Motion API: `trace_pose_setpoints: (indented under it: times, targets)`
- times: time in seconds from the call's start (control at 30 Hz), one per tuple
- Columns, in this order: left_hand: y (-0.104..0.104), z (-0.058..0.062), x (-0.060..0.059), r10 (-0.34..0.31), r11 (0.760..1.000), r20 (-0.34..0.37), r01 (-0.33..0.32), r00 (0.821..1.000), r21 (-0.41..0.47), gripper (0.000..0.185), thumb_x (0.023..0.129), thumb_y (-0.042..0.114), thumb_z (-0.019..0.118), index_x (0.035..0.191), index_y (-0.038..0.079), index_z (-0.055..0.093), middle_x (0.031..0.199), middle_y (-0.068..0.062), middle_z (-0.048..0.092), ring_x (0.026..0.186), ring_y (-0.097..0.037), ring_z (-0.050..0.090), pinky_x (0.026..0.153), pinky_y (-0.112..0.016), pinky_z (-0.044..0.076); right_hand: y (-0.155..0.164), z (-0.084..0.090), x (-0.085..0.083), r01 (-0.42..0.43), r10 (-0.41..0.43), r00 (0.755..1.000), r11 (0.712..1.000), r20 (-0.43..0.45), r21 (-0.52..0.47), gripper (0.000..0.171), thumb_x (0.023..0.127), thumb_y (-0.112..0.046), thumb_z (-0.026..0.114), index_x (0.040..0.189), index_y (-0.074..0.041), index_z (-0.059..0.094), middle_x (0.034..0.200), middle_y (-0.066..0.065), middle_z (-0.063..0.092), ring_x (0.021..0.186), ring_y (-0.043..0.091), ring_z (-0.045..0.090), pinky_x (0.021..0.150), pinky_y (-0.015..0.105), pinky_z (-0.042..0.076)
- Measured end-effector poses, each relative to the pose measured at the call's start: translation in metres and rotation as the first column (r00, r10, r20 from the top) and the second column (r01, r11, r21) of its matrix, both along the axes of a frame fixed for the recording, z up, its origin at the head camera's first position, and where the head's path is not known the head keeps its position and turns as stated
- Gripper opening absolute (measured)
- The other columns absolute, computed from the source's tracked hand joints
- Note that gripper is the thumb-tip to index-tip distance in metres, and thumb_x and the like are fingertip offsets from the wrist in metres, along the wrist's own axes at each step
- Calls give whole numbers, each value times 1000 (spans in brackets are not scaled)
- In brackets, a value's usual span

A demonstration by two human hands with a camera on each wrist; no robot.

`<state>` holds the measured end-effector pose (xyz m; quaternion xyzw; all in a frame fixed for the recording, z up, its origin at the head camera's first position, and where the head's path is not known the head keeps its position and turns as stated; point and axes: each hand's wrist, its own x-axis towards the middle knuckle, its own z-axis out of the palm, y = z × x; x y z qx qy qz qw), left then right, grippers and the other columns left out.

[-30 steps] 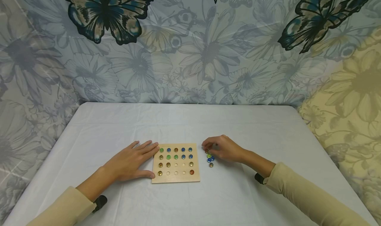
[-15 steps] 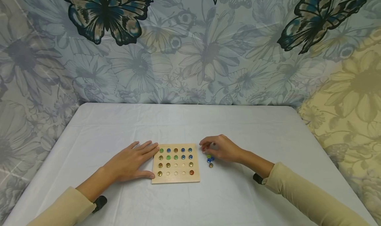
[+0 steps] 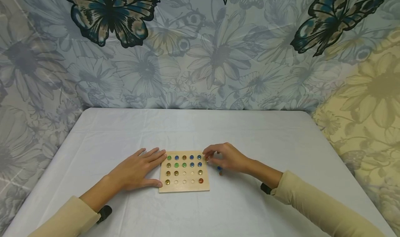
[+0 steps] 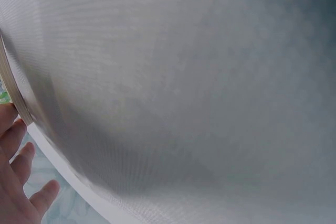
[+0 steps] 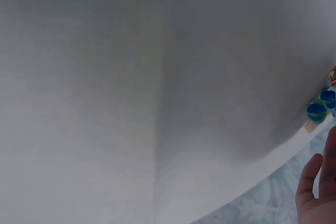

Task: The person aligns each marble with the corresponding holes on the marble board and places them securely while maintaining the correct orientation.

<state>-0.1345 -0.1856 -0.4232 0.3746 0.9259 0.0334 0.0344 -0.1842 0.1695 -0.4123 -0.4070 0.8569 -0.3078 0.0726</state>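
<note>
Wooden peg board (image 3: 184, 186), on white table (image 3: 200, 133): marbles fill its far rows. Left hand (image 3: 137, 169): flat, fingers straight and slightly spread, touching the board's left edge. Right hand (image 3: 225, 157): fingers curled, pinching a small marble (image 3: 207, 158) at the board's far right corner. Loose marbles (image 3: 220, 170): lying just beside that hand, partly hidden.

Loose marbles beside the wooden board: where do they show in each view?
Head: loose marbles right of the board, partly under the right hand.
Left wrist: not in view.
Right wrist: marbles at the right edge.
Shared landmark: the white tablecloth.
</note>
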Motion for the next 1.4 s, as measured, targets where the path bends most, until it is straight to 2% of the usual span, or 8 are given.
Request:
trace_pose_setpoints:
  times: [0.43,0.9,1.1,1.4]
  targets:
    - [-1,-1,-1,-4,1000,-3,4,1000,3,92,90,76,42,155,12,38,159,-5,36,145,-30,34,114,-58,29,-18,3,5,-33,34,999,999,30,-29,27,88,-5,76,114,-5,70,102,-3,74,93,5,66,87,33,55]
    - [0,2,-1,-1,1000,7,1,1000,-13,92,90,76,43,154,11,38,159,-5,36,145,-29,34,115,-57,28,-32,0,13,-56,57,998,998,33,-13,30,87,-8,78,115,-4,70,100,-5,74,93,3,67,89,28,54]
    - [0,2,-1,-4,1000,5,4,1000,-5,91,90,75,44,154,11,39,159,-6,36,145,-29,35,115,-56,28,-38,-2,14,-87,87,996,996,11,-11,26,87,-10,78,112,-7,71,100,-7,74,93,3,66,88,28,52]
    - [1,2,-1,-9,1000,6,9,1000,0,91,90,75,45,154,10,39,158,-6,37,145,-30,35,114,-57,29,-45,-4,16,-106,107,994,993,-17,42,21,90,-12,75,111,-11,72,101,-9,73,94,1,63,89,29,50]
